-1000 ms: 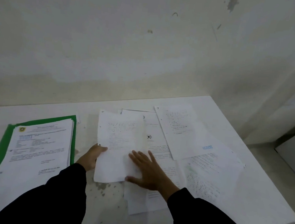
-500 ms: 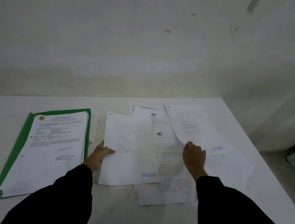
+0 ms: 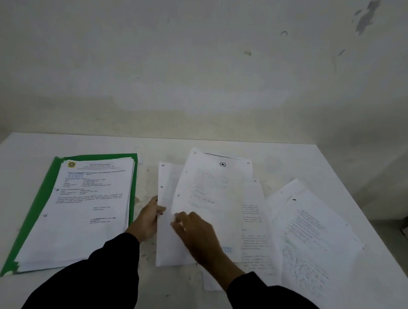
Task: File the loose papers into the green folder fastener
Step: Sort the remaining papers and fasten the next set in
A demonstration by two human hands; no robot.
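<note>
A green folder (image 3: 36, 203) lies open at the left of the table, with a thick stack of printed sheets (image 3: 82, 207) on it. Loose papers (image 3: 314, 238) are spread over the middle and right of the table. My left hand (image 3: 146, 219) grips the left edge of a punched sheet (image 3: 162, 237) in the middle. My right hand (image 3: 196, 230) holds a second sheet (image 3: 211, 199) by its lower left part, laid over the first one. Both sleeves are black.
The white table (image 3: 26, 146) stands against a stained pale wall (image 3: 205, 68). Its right edge (image 3: 374, 230) drops to the floor, where a grey panel shows at the far right.
My right hand came back from the right pile with a sheet and set it on top of the one in my left hand. The view shifted slightly right.
</note>
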